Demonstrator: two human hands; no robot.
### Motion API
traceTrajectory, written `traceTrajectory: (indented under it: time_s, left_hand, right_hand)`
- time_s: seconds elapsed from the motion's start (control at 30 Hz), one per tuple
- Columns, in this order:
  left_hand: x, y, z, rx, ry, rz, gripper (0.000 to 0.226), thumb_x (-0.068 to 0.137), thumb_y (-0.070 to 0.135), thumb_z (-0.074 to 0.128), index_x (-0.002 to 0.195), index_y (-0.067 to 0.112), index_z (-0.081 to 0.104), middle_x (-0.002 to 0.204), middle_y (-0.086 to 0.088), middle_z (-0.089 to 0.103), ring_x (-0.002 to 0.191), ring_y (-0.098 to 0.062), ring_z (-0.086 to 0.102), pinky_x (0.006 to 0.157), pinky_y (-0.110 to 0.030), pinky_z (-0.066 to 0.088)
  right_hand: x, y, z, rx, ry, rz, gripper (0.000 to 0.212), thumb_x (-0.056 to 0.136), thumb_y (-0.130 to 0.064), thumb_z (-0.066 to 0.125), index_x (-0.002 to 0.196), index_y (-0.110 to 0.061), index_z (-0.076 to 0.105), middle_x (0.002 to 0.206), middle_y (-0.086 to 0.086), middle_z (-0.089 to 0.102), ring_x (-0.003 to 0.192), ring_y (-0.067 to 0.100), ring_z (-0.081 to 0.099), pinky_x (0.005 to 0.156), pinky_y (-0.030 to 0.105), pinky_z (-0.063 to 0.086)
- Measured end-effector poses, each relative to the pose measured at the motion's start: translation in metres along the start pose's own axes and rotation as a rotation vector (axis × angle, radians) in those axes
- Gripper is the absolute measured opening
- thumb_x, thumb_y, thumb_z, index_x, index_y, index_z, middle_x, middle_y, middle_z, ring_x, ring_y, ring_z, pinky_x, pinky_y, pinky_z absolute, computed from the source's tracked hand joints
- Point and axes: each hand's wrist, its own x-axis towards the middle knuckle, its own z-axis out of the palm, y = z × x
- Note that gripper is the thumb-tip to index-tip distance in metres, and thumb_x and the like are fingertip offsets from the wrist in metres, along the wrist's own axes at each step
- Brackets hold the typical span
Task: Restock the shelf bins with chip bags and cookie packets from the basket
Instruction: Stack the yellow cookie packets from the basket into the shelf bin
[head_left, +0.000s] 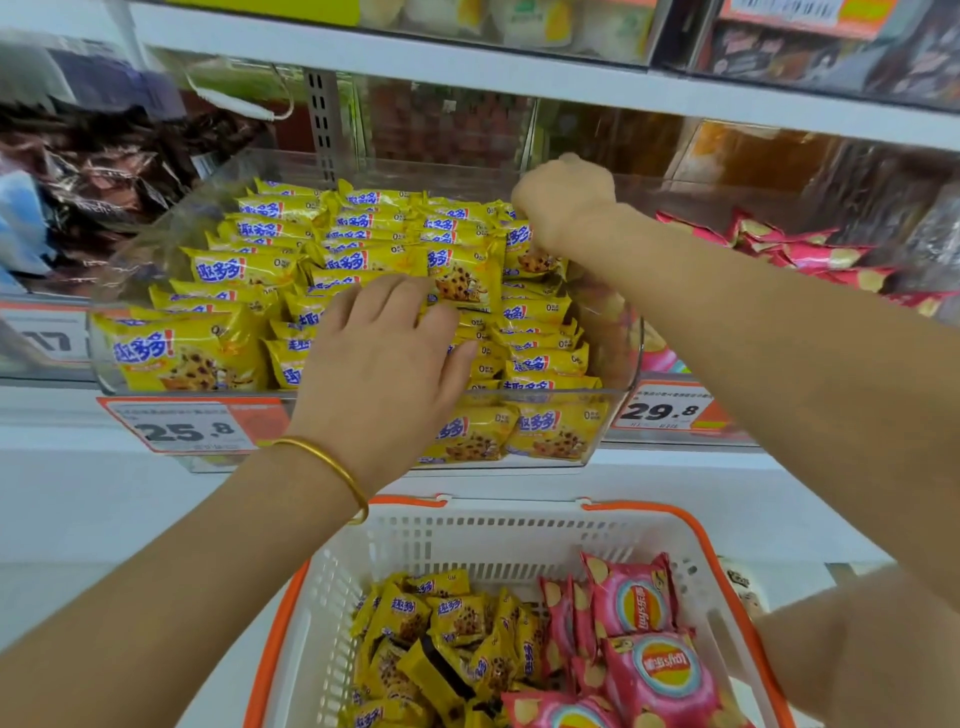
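A clear shelf bin (623, 364) holds several yellow cookie packets (249, 270) in rows. My left hand (384, 358), with a gold bangle at the wrist, lies fingers-down on the packets in the middle of the bin and grips one upright packet (462, 278). My right hand (563, 205) reaches over the bin's back right corner, fingers pinched on a cookie packet (535, 260) there. Below stands a white basket with an orange rim (519, 525). It holds loose yellow cookie packets (441, 639) on the left and pink chip bags (639, 634) on the right.
The bin to the right holds pink chip bags (810, 249). Dark wrapped snacks (104, 166) fill the bin to the left. Orange price tags read 25.8 (192, 426) and 29.8 (665, 410). A white upper shelf (467, 67) overhangs the bins closely.
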Motion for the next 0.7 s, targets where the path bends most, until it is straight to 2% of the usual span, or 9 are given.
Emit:
traceTrajectory:
  time_s: [0.13,0.3,0.4,0.47,0.6,0.67,0.7]
  left_hand:
    - [0.0,-0.001,0.001,0.007,0.012,0.011,0.048,0.091,0.042,0.031,0.1,0.011,0.067,0.12,-0.013,0.061,0.116,-0.035,0.053,0.096,-0.049,0.041]
    - [0.0,-0.002,0.002,-0.019,0.032,0.02,0.048,0.091,0.042,0.03,0.102,0.011,0.066,0.122,-0.012,0.06,0.117,-0.034,0.052,0.096,-0.047,0.04]
    - [-0.002,-0.002,-0.001,-0.044,0.08,0.043,0.045,0.091,0.039,0.032,0.104,0.011,0.065,0.123,-0.01,0.059,0.117,-0.034,0.051,0.097,-0.045,0.037]
    - [-0.007,0.002,-0.007,-0.047,0.161,0.088,0.038,0.092,0.034,0.037,0.102,0.011,0.065,0.12,-0.009,0.06,0.112,-0.034,0.052,0.093,-0.044,0.034]
    - [-0.026,0.02,-0.022,-0.072,0.253,0.233,0.027,0.093,0.023,0.044,0.098,0.008,0.066,0.107,-0.009,0.064,0.095,-0.035,0.057,0.079,-0.046,0.042]
    - [-0.043,0.026,-0.019,-0.12,0.193,0.291,0.025,0.093,0.019,0.045,0.096,0.005,0.066,0.1,-0.012,0.065,0.09,-0.036,0.058,0.073,-0.049,0.046]
    - [-0.053,0.027,-0.014,-0.123,0.139,0.305,0.023,0.092,0.017,0.046,0.095,0.005,0.065,0.098,-0.011,0.065,0.089,-0.036,0.058,0.071,-0.049,0.047]
  right_hand:
    - [0.001,-0.003,0.01,0.097,-0.027,-0.043,0.033,0.085,0.007,0.054,0.117,-0.003,0.053,0.122,0.019,0.056,0.111,0.038,0.055,0.073,0.038,0.041]
    - [0.0,0.006,-0.007,0.186,-0.079,-0.1,0.021,0.085,0.005,0.059,0.105,0.001,0.058,0.108,0.017,0.06,0.105,0.034,0.059,0.075,0.034,0.044]
    - [-0.014,0.016,-0.016,0.312,0.047,-0.091,0.03,0.085,0.011,0.047,0.11,0.0,0.057,0.112,0.016,0.059,0.104,0.032,0.056,0.079,0.034,0.044]
    - [-0.039,0.02,-0.022,0.4,0.144,-0.093,0.036,0.082,0.014,0.046,0.11,-0.006,0.058,0.111,0.012,0.06,0.101,0.029,0.057,0.082,0.035,0.047]
    - [-0.139,0.019,-0.037,0.751,0.252,-0.138,0.03,0.084,0.004,0.055,0.106,-0.015,0.063,0.097,-0.002,0.06,0.085,0.009,0.057,0.075,0.019,0.046]
    - [-0.186,0.011,-0.022,0.977,0.169,-0.214,0.023,0.083,0.002,0.06,0.099,-0.014,0.066,0.088,-0.003,0.061,0.076,0.007,0.058,0.069,0.018,0.048]
    - [-0.201,0.001,0.0,1.023,0.058,-0.242,0.021,0.084,0.002,0.059,0.098,-0.012,0.066,0.087,-0.001,0.062,0.075,0.008,0.058,0.068,0.021,0.049]
